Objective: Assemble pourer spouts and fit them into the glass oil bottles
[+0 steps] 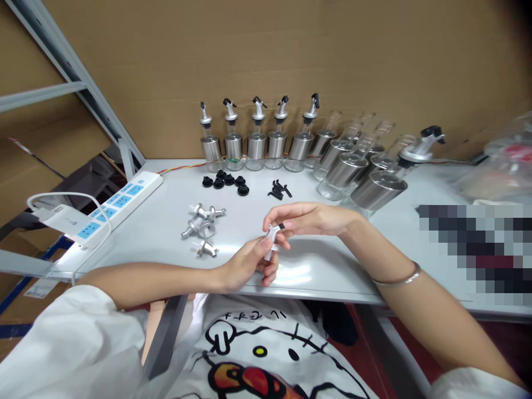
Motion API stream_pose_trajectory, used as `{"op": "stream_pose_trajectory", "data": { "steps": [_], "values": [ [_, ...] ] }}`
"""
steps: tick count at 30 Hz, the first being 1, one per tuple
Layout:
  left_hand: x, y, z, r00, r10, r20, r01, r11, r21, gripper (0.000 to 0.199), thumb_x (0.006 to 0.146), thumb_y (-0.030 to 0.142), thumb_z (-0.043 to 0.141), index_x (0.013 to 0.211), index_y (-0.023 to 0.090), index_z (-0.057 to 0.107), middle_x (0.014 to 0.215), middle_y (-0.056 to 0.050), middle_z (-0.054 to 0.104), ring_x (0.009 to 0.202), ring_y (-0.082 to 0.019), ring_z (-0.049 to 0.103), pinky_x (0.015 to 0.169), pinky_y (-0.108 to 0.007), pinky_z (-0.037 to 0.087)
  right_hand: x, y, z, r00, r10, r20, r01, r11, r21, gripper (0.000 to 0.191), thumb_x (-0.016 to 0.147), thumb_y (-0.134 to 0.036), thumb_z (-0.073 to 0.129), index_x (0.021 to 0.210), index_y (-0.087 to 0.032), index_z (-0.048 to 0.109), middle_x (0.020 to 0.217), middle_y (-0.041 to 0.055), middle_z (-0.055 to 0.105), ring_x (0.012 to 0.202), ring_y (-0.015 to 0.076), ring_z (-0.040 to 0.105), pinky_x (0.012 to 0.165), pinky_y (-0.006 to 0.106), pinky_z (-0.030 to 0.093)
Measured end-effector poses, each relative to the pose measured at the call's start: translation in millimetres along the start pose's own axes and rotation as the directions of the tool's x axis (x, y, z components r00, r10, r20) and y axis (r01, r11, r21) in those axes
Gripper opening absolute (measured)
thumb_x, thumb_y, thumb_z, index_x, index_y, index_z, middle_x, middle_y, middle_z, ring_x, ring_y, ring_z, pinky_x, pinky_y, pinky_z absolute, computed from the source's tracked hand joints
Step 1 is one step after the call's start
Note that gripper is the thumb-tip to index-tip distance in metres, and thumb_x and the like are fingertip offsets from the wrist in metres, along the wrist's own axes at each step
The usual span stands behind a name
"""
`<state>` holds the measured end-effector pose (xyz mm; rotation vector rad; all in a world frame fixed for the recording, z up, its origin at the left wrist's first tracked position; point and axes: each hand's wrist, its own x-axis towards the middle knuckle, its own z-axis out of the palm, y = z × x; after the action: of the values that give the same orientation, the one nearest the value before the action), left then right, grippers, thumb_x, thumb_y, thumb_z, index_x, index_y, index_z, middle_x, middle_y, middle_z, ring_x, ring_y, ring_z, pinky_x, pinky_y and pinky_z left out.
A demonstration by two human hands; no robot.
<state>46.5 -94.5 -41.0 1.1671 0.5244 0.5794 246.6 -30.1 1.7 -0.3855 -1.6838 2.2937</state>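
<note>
My left hand [245, 265] grips a silver pourer spout [271, 237] near the table's front edge. Fingers of my right hand [310, 219] pinch a small black cap [281, 226] at the spout's upper end. To the left lie several silver spout pieces [206, 229]. Farther back are several black stoppers [229, 179] and a small pile of black levers [277, 192]. A row of glass bottles with steel sleeves [256, 147] and fitted pourers stands along the back.
At the right back, several bottles [343, 172] stand without pourers, beside a nearer one with a pourer [380, 188]. A white power strip [120, 202] with a plugged-in charger lies at the left. Clear plastic bags [509, 160] are at the far right.
</note>
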Motion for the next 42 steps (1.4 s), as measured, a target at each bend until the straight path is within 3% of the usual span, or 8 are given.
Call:
{"op": "stream_pose_trajectory", "data": {
  "steps": [15, 22, 27, 30, 32, 35, 42],
  "values": [
    [1, 1, 1.3, 1.000, -0.026, -0.003, 0.026, 0.999, 0.018, 0.061, 0.080, 0.076, 0.044, 0.100, 0.018, 0.045, 0.057, 0.009, 0.042, 0.044, -0.008, 0.045, 0.049, -0.024, 0.037, 2, 3, -2, 0.999, -0.038, 0.007, 0.038, 0.996, -0.085, 0.023, 0.093, -0.029, 0.058, 0.109, -0.013, 0.060, 0.087, 0.0036, 0.060, 0.076, 0.0118, 0.055, 0.078, 0.030, 0.045],
    [1, -2, -0.1, 1.000, 0.005, 0.015, -0.005, 1.000, 0.026, 0.055, 0.081, 0.074, 0.044, 0.083, 0.019, 0.041, 0.058, 0.008, 0.044, 0.045, -0.007, 0.046, 0.050, -0.023, 0.037, 2, 0, 3, 0.997, -0.078, -0.018, 0.073, 0.979, -0.192, 0.026, 0.093, -0.035, 0.059, 0.106, -0.012, 0.061, 0.080, 0.0014, 0.056, 0.071, 0.0104, 0.047, 0.072, 0.027, 0.040],
    [1, -1, -0.2, 1.000, 0.009, -0.029, -0.009, 1.000, -0.003, 0.054, 0.083, 0.073, 0.042, 0.080, 0.020, 0.040, 0.056, 0.009, 0.043, 0.043, -0.008, 0.045, 0.049, -0.023, 0.037, 3, -6, 5, 0.963, -0.172, -0.205, 0.090, 0.929, -0.359, 0.030, 0.088, -0.039, 0.065, 0.105, -0.015, 0.058, 0.077, -0.0008, 0.057, 0.068, 0.0106, 0.050, 0.068, 0.027, 0.041],
    [3, -1, 0.0, 0.998, -0.006, -0.057, 0.006, 1.000, -0.006, 0.053, 0.084, 0.072, 0.041, 0.073, 0.020, 0.038, 0.055, 0.008, 0.041, 0.043, -0.008, 0.044, 0.050, -0.024, 0.036, 1, -11, 4, 0.937, -0.212, -0.277, 0.053, 0.871, -0.488, 0.028, 0.089, -0.044, 0.061, 0.086, -0.017, 0.055, 0.067, -0.0028, 0.054, 0.063, 0.0102, 0.048, 0.063, 0.026, 0.038],
    [3, -1, 0.2, 0.998, -0.002, -0.064, 0.001, 1.000, -0.013, 0.053, 0.085, 0.071, 0.042, 0.072, 0.019, 0.039, 0.055, 0.008, 0.041, 0.044, -0.008, 0.044, 0.051, -0.024, 0.036, -1, -14, 4, 0.944, -0.181, -0.276, -0.005, 0.828, -0.560, 0.035, 0.090, -0.048, 0.057, 0.075, -0.017, 0.053, 0.063, -0.0026, 0.053, 0.061, 0.0099, 0.045, 0.061, 0.025, 0.035],
    [3, -1, 0.2, 0.998, 0.007, -0.057, -0.008, 1.000, -0.016, 0.053, 0.087, 0.068, 0.041, 0.070, 0.019, 0.040, 0.056, 0.007, 0.041, 0.044, -0.007, 0.044, 0.051, -0.023, 0.036, -3, -16, 4, 0.955, -0.120, -0.273, -0.067, 0.805, -0.590, 0.036, 0.086, -0.050, 0.061, 0.077, -0.016, 0.054, 0.064, -0.0032, 0.051, 0.060, 0.0095, 0.044, 0.059, 0.025, 0.035],
    [3, 0, -0.8, 1.000, 0.006, -0.023, -0.007, 1.000, -0.021, 0.052, 0.088, 0.067, 0.041, 0.070, 0.018, 0.041, 0.055, 0.007, 0.041, 0.044, -0.008, 0.045, 0.052, -0.023, 0.036, -1, -17, 8, 0.960, -0.112, -0.257, -0.062, 0.809, -0.584, 0.037, 0.085, -0.051, 0.062, 0.079, -0.016, 0.053, 0.065, -0.0047, 0.045, 0.058, 0.0082, 0.037, 0.054, 0.023, 0.030]
  ]
}}
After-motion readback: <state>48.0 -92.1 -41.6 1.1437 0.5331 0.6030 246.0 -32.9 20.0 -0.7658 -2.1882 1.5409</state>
